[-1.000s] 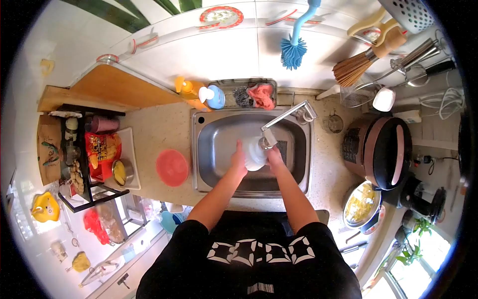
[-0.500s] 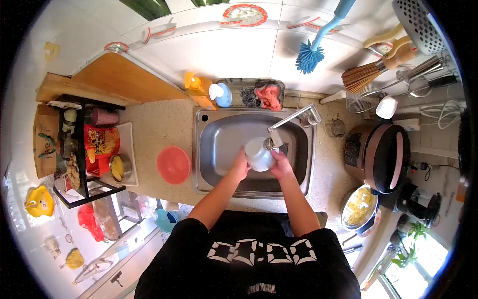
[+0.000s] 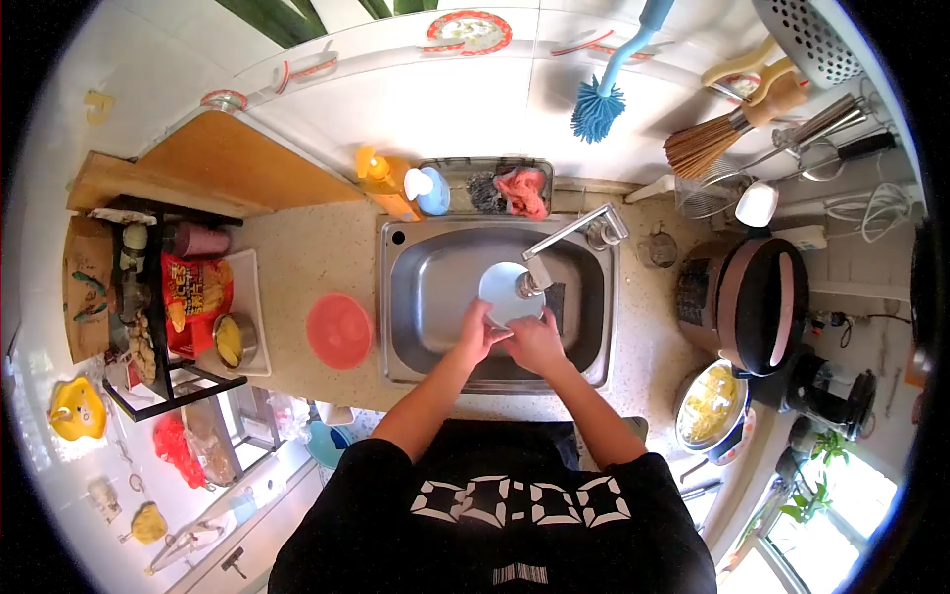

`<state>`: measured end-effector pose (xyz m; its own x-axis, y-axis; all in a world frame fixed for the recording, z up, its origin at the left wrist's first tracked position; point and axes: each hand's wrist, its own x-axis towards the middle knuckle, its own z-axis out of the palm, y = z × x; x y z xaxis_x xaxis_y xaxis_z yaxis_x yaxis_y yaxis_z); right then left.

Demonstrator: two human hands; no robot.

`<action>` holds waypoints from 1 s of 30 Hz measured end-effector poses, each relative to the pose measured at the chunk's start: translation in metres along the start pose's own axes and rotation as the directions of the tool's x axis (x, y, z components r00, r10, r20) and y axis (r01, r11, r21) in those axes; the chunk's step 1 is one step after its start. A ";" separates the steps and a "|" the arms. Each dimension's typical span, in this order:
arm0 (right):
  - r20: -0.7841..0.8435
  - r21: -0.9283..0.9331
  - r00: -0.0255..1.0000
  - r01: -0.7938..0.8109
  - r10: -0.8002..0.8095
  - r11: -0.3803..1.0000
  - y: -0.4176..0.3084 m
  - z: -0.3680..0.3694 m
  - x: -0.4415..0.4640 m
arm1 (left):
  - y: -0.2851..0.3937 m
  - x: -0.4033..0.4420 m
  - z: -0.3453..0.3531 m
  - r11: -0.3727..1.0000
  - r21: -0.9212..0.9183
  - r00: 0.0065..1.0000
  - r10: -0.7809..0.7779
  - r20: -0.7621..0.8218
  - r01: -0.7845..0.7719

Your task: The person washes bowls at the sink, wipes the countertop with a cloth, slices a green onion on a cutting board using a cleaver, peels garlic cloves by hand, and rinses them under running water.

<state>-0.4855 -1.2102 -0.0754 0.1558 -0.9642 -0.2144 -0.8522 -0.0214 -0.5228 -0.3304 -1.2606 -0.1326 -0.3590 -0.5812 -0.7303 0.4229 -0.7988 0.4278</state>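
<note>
A white bowl is under the faucet in the steel sink, its round face turned up toward me. My left hand grips the near left rim. Closed on the near right side is my right hand, its fingers partly hidden behind the bowl. The hands are close together at the bowl's near edge. The faucet head covers part of the bowl, and I cannot make out the water clearly.
Left of the sink stands a pink bowl. Behind it are an orange pump bottle, a blue-white bottle and a rack with a red cloth. To the right are a cooker and a pot of pale food.
The bowl has turned so its round face shows more. My right hand has moved down and left, nearer my left hand. The view has shifted slightly.
</note>
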 end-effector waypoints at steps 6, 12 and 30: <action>-0.013 -0.213 0.978 0.199 -0.207 0.956 0.033 -0.044 -0.005 | 0.007 -0.019 0.001 0.997 -0.066 0.994 -0.040 0.107 0.047; -0.123 -0.324 0.991 -0.083 0.045 0.942 0.076 -0.083 0.058 | 0.011 -0.031 -0.011 0.998 -0.033 0.997 -0.044 0.061 0.046; -0.315 0.024 0.949 0.003 0.004 1.000 0.022 0.053 -0.022 | 0.063 -0.094 -0.030 0.979 0.185 0.933 0.140 -0.331 -0.081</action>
<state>-0.4811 -1.1758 -0.1255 -0.0133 -0.9985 0.0540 -0.8396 -0.0182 -0.5429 -0.2452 -1.2520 -0.0530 -0.0009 -0.6027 -0.7980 0.2898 -0.7639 0.5766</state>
